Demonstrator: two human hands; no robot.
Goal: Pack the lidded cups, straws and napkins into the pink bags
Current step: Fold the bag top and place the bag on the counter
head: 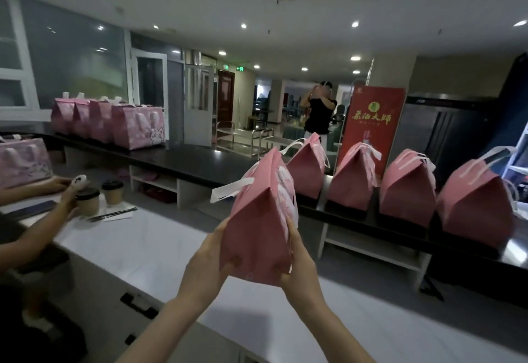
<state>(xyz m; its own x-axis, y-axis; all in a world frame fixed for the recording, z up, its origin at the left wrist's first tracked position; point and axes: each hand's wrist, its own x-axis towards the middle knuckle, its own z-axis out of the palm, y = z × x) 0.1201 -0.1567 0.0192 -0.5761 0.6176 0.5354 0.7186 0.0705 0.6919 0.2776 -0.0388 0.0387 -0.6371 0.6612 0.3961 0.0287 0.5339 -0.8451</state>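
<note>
I hold a closed pink bag (257, 219) with white handles in the air above the white counter (143, 248). My left hand (208, 259) grips its lower left side and my right hand (300, 259) grips its lower right edge. Two brown lidded cups (87, 201) (113, 192) stand at the counter's left end beside dark straws and white napkins (114, 214). Several closed pink bags (407, 188) line the black ledge to the right. More pink bags (137, 126) stand on the black ledge at the back left.
Another person's hands (67, 191) reach over the cups at the left, near one more pink bag (23, 161). A red sign (370, 125) stands behind the ledge. A person in black stands in the background. A grey floor gap separates counter and ledge.
</note>
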